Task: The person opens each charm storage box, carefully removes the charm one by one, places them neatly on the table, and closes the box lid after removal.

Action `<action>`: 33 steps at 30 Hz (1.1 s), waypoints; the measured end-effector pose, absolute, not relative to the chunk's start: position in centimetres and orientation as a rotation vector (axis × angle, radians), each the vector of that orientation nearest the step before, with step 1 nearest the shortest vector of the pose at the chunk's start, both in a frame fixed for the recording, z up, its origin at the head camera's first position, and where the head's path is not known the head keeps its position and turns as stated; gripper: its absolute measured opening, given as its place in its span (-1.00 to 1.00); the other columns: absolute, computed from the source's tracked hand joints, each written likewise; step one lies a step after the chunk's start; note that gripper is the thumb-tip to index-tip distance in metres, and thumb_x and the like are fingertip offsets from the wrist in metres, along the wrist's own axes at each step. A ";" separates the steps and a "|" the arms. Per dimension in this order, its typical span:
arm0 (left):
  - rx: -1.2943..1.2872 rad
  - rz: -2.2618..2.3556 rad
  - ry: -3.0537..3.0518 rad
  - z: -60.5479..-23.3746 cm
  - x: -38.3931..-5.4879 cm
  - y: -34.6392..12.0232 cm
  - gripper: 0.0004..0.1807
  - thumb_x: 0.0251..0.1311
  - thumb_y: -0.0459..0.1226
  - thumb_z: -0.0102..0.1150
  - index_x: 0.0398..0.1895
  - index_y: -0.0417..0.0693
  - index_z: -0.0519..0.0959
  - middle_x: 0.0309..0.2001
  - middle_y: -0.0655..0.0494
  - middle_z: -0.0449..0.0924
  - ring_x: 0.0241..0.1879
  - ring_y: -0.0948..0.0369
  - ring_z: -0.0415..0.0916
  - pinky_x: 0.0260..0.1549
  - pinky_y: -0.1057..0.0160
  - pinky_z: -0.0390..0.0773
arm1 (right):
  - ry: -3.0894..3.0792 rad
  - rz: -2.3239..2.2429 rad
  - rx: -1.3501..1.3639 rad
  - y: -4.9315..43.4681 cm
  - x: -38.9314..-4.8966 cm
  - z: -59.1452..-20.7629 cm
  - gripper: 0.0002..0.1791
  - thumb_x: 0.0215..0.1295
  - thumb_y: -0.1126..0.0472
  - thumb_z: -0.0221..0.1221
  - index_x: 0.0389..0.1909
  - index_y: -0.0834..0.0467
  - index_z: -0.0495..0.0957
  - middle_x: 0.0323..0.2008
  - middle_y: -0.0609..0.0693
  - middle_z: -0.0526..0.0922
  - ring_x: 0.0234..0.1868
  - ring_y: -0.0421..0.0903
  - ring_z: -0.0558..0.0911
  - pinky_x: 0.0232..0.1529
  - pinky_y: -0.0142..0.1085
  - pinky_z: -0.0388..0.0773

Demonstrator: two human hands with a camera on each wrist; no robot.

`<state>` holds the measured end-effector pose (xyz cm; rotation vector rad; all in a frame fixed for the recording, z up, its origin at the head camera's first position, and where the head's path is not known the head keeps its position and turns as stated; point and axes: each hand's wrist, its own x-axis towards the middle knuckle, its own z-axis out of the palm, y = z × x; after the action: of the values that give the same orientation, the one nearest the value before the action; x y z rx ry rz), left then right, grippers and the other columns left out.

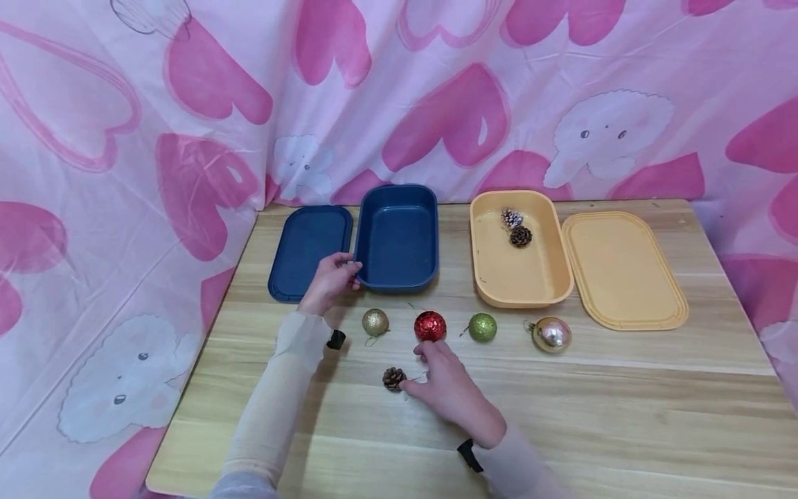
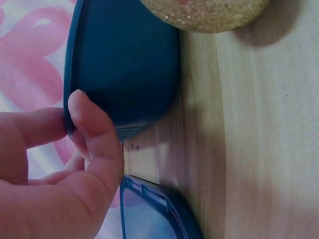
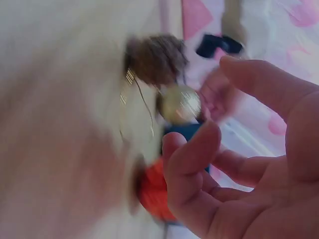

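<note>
My left hand pinches the near left rim of the deep blue box; in the left wrist view, thumb and finger straddle that box wall. Over the table, my right hand has its fingers loosely bent and nothing between them. Its thumb is beside a brown pine cone with a thin wire loop, and its fingertips are by a red ball ornament. In the right wrist view the pine cone and red ball are blurred; whether the hand touches either, I cannot tell.
A gold glitter ball, a green ball and a shiny gold-pink ball lie along the row. Two pine cones sit in the yellow box. A blue lid and a yellow lid flank the boxes.
</note>
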<state>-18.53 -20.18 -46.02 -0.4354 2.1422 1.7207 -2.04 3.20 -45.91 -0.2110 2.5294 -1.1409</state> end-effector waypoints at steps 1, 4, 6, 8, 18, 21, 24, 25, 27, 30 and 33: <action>-0.435 1.725 2.142 -46.0 -18.5 -20.2 -0.52 0.39 -0.30 0.02 0.32 -0.24 0.28 0.05 -0.23 0.43 -0.52 0.28 0.47 -0.46 0.41 0.60 | 2.532 -1.144 -0.206 3.6 -2.2 -45.5 -0.39 0.01 0.03 0.41 0.05 0.24 0.48 -0.11 0.08 0.52 -0.21 -0.10 0.51 -0.14 -0.19 0.55; -0.424 1.720 2.146 -46.0 -18.5 -20.2 -0.51 0.40 -0.29 0.02 0.34 -0.25 0.27 0.06 -0.24 0.43 -0.52 0.29 0.47 -0.44 0.41 0.60 | 2.550 -1.148 -0.192 5.0 -3.1 -44.4 -0.41 0.02 0.05 0.41 0.04 0.25 0.49 -0.15 0.08 0.55 -0.29 -0.14 0.49 -0.20 -0.28 0.54; -0.420 1.710 2.152 -46.0 -18.5 -20.2 -0.50 0.40 -0.29 0.02 0.34 -0.26 0.26 0.06 -0.24 0.43 -0.53 0.29 0.48 -0.42 0.39 0.61 | 2.572 -1.144 -0.194 6.3 -3.8 -43.7 -0.41 0.03 0.06 0.41 0.04 0.27 0.50 -0.16 0.10 0.57 -0.31 -0.15 0.50 -0.23 -0.30 0.54; -0.419 1.700 2.158 -45.9 -18.5 -20.2 -0.50 0.40 -0.29 0.01 0.35 -0.25 0.26 0.06 -0.23 0.44 -0.53 0.29 0.48 -0.40 0.38 0.62 | 2.603 -1.128 -0.197 7.6 -4.7 -43.0 -0.42 0.05 0.06 0.40 0.04 0.28 0.50 -0.18 0.11 0.58 -0.32 -0.15 0.51 -0.24 -0.31 0.54; -0.423 1.681 2.153 -45.9 -18.6 -20.2 -0.50 0.40 -0.29 0.01 0.35 -0.24 0.26 0.02 -0.22 0.44 -0.54 0.29 0.47 -0.38 0.34 0.62 | 2.724 -1.038 -0.178 15.6 -10.5 -39.5 -0.42 0.16 0.06 0.33 0.08 0.35 0.45 -0.06 0.29 0.58 -0.14 0.11 0.60 -0.14 -0.09 0.60; -0.426 1.684 2.150 -45.8 -18.6 -20.3 -0.51 0.40 -0.29 0.01 0.35 -0.24 0.26 0.02 -0.21 0.43 -0.53 0.29 0.48 -0.39 0.36 0.62 | 2.701 -1.038 -0.115 17.7 -12.3 -38.6 -0.39 0.20 0.04 0.29 0.14 0.35 0.40 0.02 0.31 0.54 -0.07 0.16 0.58 -0.08 -0.04 0.60; -0.419 1.694 2.143 -45.8 -18.6 -20.3 -0.50 0.40 -0.29 0.01 0.35 -0.25 0.25 0.04 -0.22 0.43 -0.53 0.29 0.48 -0.41 0.38 0.61 | 2.695 -1.019 -0.084 19.4 -14.2 -38.0 -0.39 0.22 0.05 0.27 0.16 0.35 0.38 0.05 0.32 0.50 0.00 0.20 0.55 -0.03 0.01 0.57; -0.415 1.695 2.139 -45.8 -18.6 -20.4 -0.49 0.40 -0.29 0.01 0.36 -0.26 0.24 0.04 -0.23 0.43 -0.53 0.30 0.48 -0.42 0.39 0.60 | 2.699 -0.999 -0.088 19.9 -14.8 -38.0 -0.39 0.23 0.06 0.27 0.16 0.36 0.37 0.06 0.33 0.50 0.02 0.22 0.55 -0.01 0.04 0.56; -0.408 1.698 2.135 -45.8 -18.7 -20.4 -0.48 0.40 -0.29 0.01 0.37 -0.26 0.23 0.05 -0.23 0.42 -0.54 0.30 0.48 -0.42 0.39 0.60 | 2.710 -0.950 -0.111 20.8 -16.0 -37.9 -0.39 0.22 0.10 0.27 0.16 0.39 0.36 0.06 0.36 0.48 0.03 0.26 0.53 0.01 0.08 0.53; -0.406 1.699 2.132 -45.9 -18.7 -20.4 -0.47 0.40 -0.29 0.01 0.37 -0.27 0.22 0.04 -0.23 0.42 -0.55 0.30 0.48 -0.42 0.39 0.60 | 2.718 -0.877 -0.200 21.7 -17.9 -38.1 -0.40 0.20 0.17 0.27 0.15 0.44 0.35 0.05 0.43 0.47 0.05 0.31 0.51 0.05 0.14 0.48; -0.404 1.694 2.131 -45.9 -18.7 -20.4 -0.48 0.40 -0.30 0.00 0.37 -0.27 0.22 0.01 -0.21 0.42 -0.55 0.30 0.48 -0.41 0.38 0.60 | 2.722 -0.813 -0.314 22.3 -19.4 -38.4 -0.43 0.17 0.25 0.27 0.13 0.47 0.37 0.05 0.46 0.48 0.06 0.35 0.51 0.09 0.18 0.45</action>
<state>-18.71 -20.36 -45.89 -0.4039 2.1310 1.6936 -19.44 22.34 -38.36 -0.3143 2.7221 -0.8126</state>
